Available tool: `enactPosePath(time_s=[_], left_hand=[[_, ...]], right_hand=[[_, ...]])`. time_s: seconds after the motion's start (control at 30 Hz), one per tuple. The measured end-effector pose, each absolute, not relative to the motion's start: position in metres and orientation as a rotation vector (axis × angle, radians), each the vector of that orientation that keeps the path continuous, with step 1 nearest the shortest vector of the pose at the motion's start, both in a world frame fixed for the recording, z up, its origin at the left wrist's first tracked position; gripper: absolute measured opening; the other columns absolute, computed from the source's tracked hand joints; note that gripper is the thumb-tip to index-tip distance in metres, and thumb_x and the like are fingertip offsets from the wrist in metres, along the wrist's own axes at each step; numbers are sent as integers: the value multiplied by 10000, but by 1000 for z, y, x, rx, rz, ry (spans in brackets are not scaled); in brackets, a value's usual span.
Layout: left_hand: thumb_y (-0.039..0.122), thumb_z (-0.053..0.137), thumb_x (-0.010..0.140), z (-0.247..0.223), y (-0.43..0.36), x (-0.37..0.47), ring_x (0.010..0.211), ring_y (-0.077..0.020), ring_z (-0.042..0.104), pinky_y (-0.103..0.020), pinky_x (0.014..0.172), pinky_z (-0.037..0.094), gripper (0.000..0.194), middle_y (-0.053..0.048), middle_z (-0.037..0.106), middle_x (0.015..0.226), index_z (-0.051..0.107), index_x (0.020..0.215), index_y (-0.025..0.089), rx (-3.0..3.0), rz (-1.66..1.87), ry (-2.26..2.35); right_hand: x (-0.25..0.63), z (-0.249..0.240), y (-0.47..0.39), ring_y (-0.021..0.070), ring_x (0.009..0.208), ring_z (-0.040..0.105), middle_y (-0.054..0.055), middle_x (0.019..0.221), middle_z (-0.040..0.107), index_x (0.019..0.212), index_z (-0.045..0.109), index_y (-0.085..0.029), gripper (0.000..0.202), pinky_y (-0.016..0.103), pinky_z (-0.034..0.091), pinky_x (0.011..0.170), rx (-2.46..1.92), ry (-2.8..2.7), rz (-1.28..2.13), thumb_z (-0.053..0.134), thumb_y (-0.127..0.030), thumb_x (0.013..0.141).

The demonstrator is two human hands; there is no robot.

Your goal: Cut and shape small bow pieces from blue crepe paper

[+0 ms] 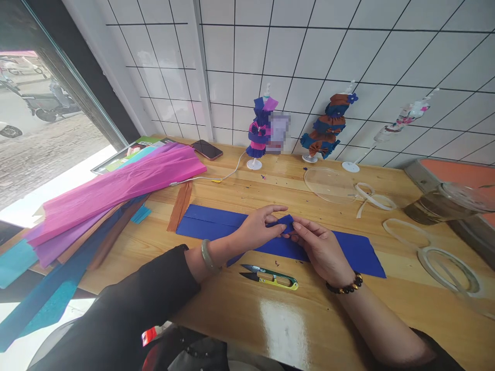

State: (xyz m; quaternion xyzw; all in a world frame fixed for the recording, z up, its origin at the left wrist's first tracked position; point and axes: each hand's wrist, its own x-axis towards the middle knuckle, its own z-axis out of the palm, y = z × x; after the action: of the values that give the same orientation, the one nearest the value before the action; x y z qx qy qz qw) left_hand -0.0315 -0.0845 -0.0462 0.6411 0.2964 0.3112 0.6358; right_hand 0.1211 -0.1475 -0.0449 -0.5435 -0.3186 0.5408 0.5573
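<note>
Between my two hands is a small folded piece of blue crepe paper (286, 222). My left hand (260, 226) pinches its left side between thumb and fingers, with the index finger stretched out above. At its right edge, the thumb and fingertips of my right hand (319, 245) close on the same piece. Under both hands a long blue paper strip (353, 252) lies flat across the wooden table (216, 304). Thread snips (273, 277) with a yellow-green handle rest just in front of the strip, blades toward the left.
Pink, purple, brown and blue paper sheets (124, 180) pile up at left, near a phone (208, 150). Small dressed stands (258, 136) line the tiled wall. At right are a clear plastic disc (328, 184), tape rolls (448, 270) and a jar of dark liquid (433, 203).
</note>
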Motion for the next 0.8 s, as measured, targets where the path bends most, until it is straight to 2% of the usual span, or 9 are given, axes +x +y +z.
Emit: enactPosePath(time_s=[0.13,0.33,0.53,0.8], left_hand=[[244,627,750,-44,-85,-32,653,-141,649,-262,682,491,573,5,644,609,437,1279,132,1383,644,631],[340,653,740,-46,-80,-30,644,-168,660,-332,698,513,664,-59,675,664,380,1294,97,1119,517,564],[360,681,707,-49,-79,-32,781,-181,661,-338,756,509,404,-124,679,876,575,1003,107,1189,390,478],[412,631,737,-50,-77,-34,774,-149,628,-306,757,486,343,-95,666,857,611,883,102,1256,379,450]], right_hand=[[122,-47,-148,104,580,519,-7,616,616,745,703,-190,203,262,436,612,-1262,-814,1317,749,-356,638],[125,-48,-147,106,568,522,-11,595,602,698,674,-191,199,262,439,590,-1251,-720,1340,771,-341,610],[125,-48,-145,102,549,504,-14,588,591,677,674,-192,212,253,434,546,-1254,-643,1297,798,-320,562],[124,-45,-146,100,547,521,-13,580,589,670,652,-184,197,241,447,560,-1261,-691,1322,768,-332,613]])
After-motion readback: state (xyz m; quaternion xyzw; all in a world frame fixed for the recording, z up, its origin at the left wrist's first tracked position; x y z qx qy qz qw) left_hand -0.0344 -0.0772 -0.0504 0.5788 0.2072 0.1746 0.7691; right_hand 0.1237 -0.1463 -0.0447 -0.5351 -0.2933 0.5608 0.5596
